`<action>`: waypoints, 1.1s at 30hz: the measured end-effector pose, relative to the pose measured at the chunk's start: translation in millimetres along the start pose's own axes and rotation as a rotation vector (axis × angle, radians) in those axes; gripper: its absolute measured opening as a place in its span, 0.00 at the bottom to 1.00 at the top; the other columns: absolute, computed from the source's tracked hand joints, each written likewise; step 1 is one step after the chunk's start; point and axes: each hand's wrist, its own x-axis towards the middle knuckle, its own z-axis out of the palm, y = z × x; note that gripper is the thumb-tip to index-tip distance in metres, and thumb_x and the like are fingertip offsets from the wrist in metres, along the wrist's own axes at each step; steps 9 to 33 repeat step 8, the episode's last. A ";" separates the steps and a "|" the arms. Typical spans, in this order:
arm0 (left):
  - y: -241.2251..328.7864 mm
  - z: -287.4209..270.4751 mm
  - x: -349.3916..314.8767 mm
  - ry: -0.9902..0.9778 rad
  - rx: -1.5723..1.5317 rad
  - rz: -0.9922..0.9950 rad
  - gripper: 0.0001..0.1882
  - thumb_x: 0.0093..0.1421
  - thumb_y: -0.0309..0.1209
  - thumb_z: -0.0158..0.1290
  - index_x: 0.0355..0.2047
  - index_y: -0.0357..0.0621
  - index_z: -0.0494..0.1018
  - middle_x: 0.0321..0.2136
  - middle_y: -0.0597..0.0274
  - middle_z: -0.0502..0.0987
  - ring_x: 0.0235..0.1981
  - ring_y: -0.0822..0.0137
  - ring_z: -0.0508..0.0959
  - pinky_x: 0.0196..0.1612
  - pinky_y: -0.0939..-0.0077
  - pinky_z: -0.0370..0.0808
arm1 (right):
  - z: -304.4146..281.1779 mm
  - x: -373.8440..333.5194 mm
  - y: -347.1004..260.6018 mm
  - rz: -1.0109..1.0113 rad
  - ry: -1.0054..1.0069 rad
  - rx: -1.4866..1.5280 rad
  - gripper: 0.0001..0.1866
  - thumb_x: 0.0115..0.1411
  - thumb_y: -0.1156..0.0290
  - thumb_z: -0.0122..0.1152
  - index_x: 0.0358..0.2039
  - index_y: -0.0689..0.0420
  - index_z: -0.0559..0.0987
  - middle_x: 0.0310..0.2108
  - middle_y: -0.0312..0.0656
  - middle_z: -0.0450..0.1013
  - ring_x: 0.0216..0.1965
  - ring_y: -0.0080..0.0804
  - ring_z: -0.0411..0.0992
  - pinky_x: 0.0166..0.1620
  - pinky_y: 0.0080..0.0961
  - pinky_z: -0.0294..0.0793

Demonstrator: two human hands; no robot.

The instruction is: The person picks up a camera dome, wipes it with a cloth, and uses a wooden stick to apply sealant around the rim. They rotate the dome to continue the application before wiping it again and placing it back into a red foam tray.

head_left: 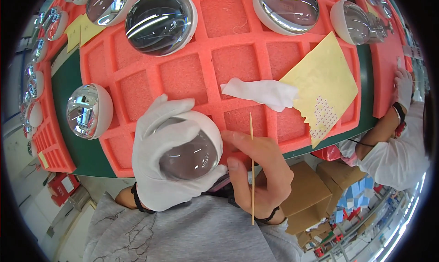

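Observation:
My left hand, in a white glove, wraps round a clear glass dome with a white rim. The dome faces me and the glove's fingers cover part of it. My right hand is bare and holds a thin wooden stick upright, its pointed end up. The right index fingertip is at the dome's white rim; whether it touches, I cannot tell. Beyond the hands, a crumpled white cloth lies on the red foam tray, overlapping a torn yellow sheet.
More glass domes stand on the foam: a dark one, a clear one and a mirror-like one at left. The green table edge shows beneath. At right, another person's gloved hand is on foam. Cardboard boxes stand below.

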 end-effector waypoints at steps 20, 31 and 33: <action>0.0 3.0 -4.3 0.106 -0.184 -0.091 0.44 0.33 0.32 0.79 0.52 0.51 0.68 0.54 0.47 0.73 0.52 0.55 0.76 0.65 0.48 0.61 | 3.0 -4.1 -2.2 0.004 -0.002 0.064 0.21 0.51 0.88 0.62 0.48 0.69 0.77 0.42 0.56 0.80 0.34 0.39 0.78 0.33 0.23 0.78; 0.0 3.0 -4.3 0.106 -0.184 -0.091 0.44 0.33 0.32 0.79 0.52 0.51 0.68 0.54 0.47 0.73 0.52 0.55 0.76 0.65 0.48 0.61 | 3.0 -4.1 -2.2 0.004 -0.002 0.064 0.21 0.51 0.88 0.62 0.48 0.69 0.77 0.42 0.56 0.80 0.34 0.39 0.78 0.33 0.23 0.78; 0.0 3.0 -4.3 0.106 -0.184 -0.091 0.44 0.33 0.32 0.79 0.52 0.51 0.68 0.54 0.47 0.73 0.52 0.55 0.76 0.65 0.48 0.61 | 3.0 -4.1 -2.2 0.004 -0.002 0.064 0.21 0.51 0.88 0.62 0.48 0.69 0.77 0.42 0.56 0.80 0.34 0.39 0.78 0.33 0.23 0.78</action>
